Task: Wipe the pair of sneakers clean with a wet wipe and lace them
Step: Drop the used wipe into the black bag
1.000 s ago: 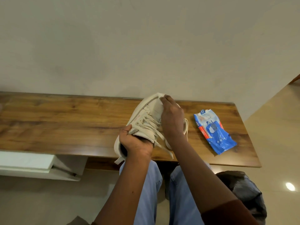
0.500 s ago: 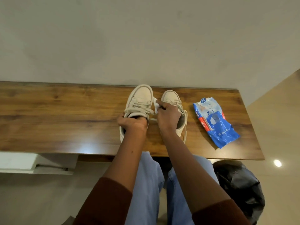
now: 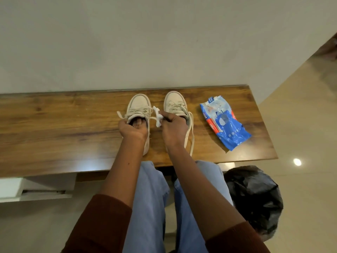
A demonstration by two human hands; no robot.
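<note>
Spanning the view from side to side, the wooden table (image 3: 54, 128) backs onto a pale wall (image 3: 164, 42), with its near edge above the person's knees and its right end stopping short of a black bag (image 3: 255, 196) on the floor. The widest bare wood lies to the left, so that looks the safest side for turning a shoe; the right side is narrower, with the pack of wipes (image 3: 224, 123) lying flat near the corner. Both shoes stand upright, side by side with toes to the wall: the left sneaker (image 3: 139, 105) and, just apart from it, the right sneaker (image 3: 175, 102). They look light, with soft uppers that would give under pressure, so the firmer collar or heel is probably the best place to hold. The left hand (image 3: 132, 127) does so, fingers hooked into the left sneaker's opening and thumb outside. The right hand (image 3: 173, 128) hovers over the right sneaker's opening, fingertips pinching a crumpled wet wipe (image 3: 157, 116) between the two shoes. The wipe is limp and likely damp, needing bunching to scrub. The laces (image 3: 191, 132) hang loose and floppy, one trailing toward the near edge, where it could snag or slip off.
</note>
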